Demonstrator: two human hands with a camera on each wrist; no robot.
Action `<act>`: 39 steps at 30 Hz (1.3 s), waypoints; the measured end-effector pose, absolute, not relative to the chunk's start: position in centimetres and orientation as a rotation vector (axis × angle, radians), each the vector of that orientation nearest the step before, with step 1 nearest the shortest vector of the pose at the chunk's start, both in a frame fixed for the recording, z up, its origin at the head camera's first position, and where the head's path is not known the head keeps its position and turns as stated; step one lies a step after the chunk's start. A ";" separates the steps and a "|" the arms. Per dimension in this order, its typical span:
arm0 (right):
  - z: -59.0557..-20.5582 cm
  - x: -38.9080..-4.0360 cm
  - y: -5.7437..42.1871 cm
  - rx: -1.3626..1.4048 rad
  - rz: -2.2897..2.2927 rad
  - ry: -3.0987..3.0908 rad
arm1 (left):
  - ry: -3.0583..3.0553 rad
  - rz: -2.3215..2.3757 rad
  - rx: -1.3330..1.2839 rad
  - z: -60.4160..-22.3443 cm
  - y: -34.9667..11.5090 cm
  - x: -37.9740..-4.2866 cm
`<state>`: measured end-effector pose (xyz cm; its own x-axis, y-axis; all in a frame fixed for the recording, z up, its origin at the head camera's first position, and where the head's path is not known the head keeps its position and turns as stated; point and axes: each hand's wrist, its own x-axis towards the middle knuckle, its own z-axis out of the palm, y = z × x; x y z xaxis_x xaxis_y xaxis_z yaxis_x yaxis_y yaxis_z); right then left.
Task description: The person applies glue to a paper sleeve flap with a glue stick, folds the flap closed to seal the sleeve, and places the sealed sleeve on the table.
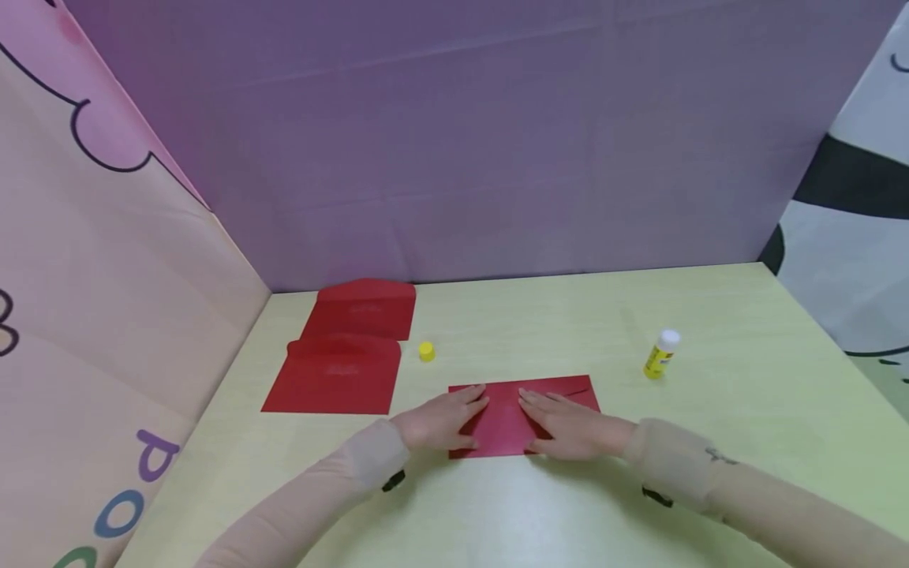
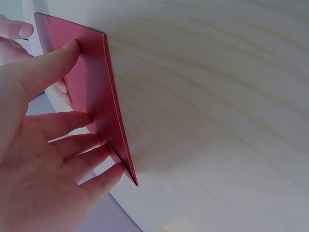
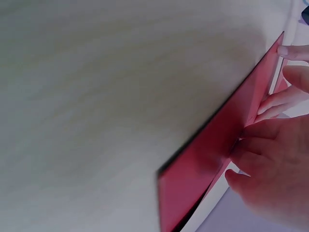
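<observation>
L sleeve [image 1: 298, 497] & R sleeve [image 1: 802, 509] r pale beige w/ wide cuffs [image 1: 376, 454], blk bits [image 1: 656, 498] under both, tiny dk squiggle [image 1: 721, 456] on R one.

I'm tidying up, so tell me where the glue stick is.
In the head view, the glue stick is at right on the table, beyond the right hand and right of the red envelope under that hand.

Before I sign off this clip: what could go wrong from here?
A dark gap shows at the edge of the red envelope near the right hand, so that edge might not stay closed. The yellow cap lies apart from the glue stick; if they belong together, the glue may dry. The standing glue stick could tip if brushed.
</observation>
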<state>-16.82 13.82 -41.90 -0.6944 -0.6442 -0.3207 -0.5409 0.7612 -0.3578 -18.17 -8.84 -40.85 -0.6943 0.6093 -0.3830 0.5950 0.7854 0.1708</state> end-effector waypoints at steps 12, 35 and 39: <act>-42.0 -17.2 11.1 -0.889 -0.226 2.540 | 2.555 0.052 0.904 -40.7 -8.9 -18.1; -40.9 -17.4 14.3 -0.956 -0.459 2.696 | 2.699 0.002 1.057 -40.5 -8.8 -17.6; -40.5 -16.7 15.9 -0.975 -0.392 2.706 | 2.718 -0.028 1.167 -40.2 -9.2 -16.6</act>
